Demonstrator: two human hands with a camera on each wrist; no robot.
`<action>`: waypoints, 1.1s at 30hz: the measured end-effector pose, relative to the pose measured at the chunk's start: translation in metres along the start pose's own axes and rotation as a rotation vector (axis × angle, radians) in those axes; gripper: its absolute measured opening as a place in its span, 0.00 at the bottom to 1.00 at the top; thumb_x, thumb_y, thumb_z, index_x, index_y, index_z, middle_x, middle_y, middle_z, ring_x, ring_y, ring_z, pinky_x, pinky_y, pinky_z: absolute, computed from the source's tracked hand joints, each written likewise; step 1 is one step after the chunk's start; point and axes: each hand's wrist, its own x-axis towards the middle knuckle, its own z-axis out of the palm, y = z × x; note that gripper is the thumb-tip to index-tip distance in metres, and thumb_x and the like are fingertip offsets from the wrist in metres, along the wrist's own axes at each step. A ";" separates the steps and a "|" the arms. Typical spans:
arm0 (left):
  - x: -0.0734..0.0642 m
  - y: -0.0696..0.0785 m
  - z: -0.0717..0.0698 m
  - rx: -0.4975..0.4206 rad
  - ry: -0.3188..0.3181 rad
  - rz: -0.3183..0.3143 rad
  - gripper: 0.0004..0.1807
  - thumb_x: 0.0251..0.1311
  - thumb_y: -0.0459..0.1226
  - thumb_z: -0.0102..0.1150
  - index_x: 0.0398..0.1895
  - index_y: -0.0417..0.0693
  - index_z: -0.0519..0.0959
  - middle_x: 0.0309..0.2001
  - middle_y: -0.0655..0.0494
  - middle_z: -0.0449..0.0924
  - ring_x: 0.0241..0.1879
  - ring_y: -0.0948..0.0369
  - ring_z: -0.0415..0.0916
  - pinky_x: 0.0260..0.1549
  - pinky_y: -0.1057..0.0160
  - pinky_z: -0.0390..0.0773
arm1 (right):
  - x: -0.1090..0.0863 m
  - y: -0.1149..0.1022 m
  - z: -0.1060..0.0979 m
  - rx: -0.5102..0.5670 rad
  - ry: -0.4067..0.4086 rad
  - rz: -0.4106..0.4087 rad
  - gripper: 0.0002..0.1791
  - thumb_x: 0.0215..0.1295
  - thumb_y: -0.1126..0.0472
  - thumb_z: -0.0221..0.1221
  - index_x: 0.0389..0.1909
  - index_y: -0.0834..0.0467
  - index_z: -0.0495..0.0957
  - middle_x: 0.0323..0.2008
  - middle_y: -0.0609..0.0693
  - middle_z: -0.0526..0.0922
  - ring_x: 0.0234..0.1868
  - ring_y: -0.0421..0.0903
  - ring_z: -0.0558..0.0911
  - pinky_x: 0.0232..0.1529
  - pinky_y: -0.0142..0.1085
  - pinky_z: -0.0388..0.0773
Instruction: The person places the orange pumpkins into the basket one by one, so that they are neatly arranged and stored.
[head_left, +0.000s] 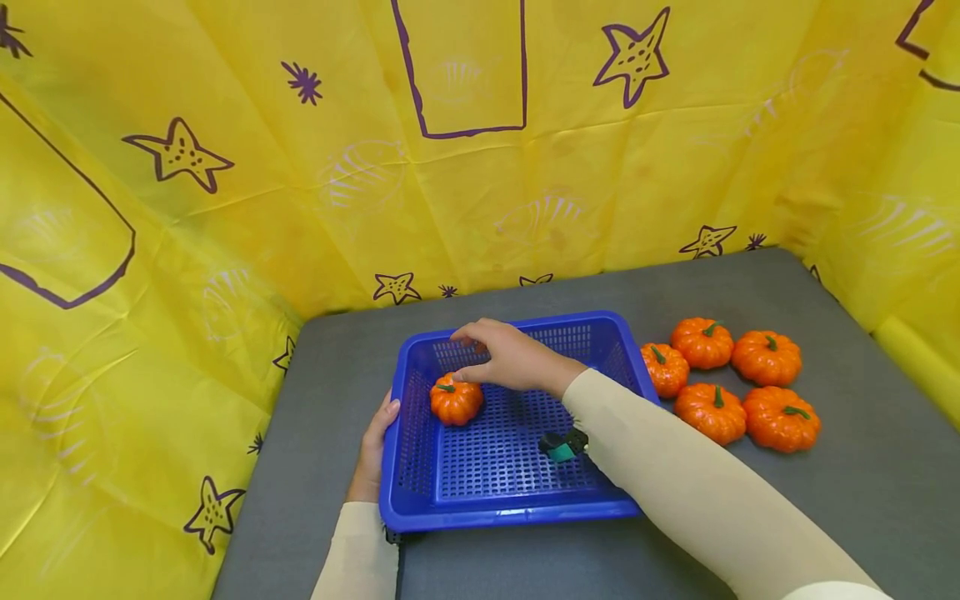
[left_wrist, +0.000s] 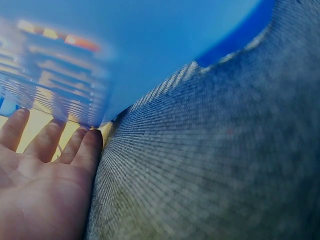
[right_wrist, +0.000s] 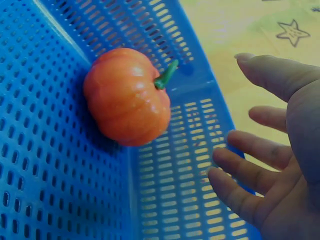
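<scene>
A small orange pumpkin (head_left: 456, 402) with a green stem lies in the left part of a blue plastic basket (head_left: 517, 512). Above it hovers my right hand (head_left: 504, 354), thumb and fingers spread. The right wrist view shows a gap between this hand (right_wrist: 270, 155) and the pumpkin (right_wrist: 127, 97), which rests on the basket floor near a slotted wall. My left hand (head_left: 377, 442) is at the basket's left outer side, fingers along the wall. In the left wrist view its straight fingers (left_wrist: 45, 142) touch the slotted side from outside.
Several more orange pumpkins (head_left: 767, 358) sit in a group on the grey table (head_left: 885, 467), right of the basket. A yellow cloth (head_left: 480, 192) printed with starfish hangs behind the table and along both sides.
</scene>
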 end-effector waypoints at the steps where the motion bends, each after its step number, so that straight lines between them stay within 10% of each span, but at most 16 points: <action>1: 0.000 0.000 0.000 -0.001 0.001 0.000 0.40 0.80 0.51 0.43 0.90 0.57 0.46 0.77 0.46 0.66 0.67 0.52 0.75 0.64 0.50 0.77 | -0.001 0.000 -0.002 0.008 0.008 0.001 0.35 0.73 0.47 0.72 0.74 0.59 0.76 0.65 0.57 0.79 0.64 0.55 0.80 0.64 0.49 0.78; 33: 0.000 -0.003 0.001 -0.028 0.006 -0.007 0.38 0.81 0.50 0.41 0.90 0.59 0.48 0.74 0.52 0.71 0.65 0.53 0.76 0.64 0.51 0.77 | -0.039 0.001 -0.036 0.169 0.186 0.015 0.35 0.76 0.46 0.69 0.79 0.48 0.71 0.64 0.48 0.80 0.59 0.49 0.80 0.58 0.51 0.81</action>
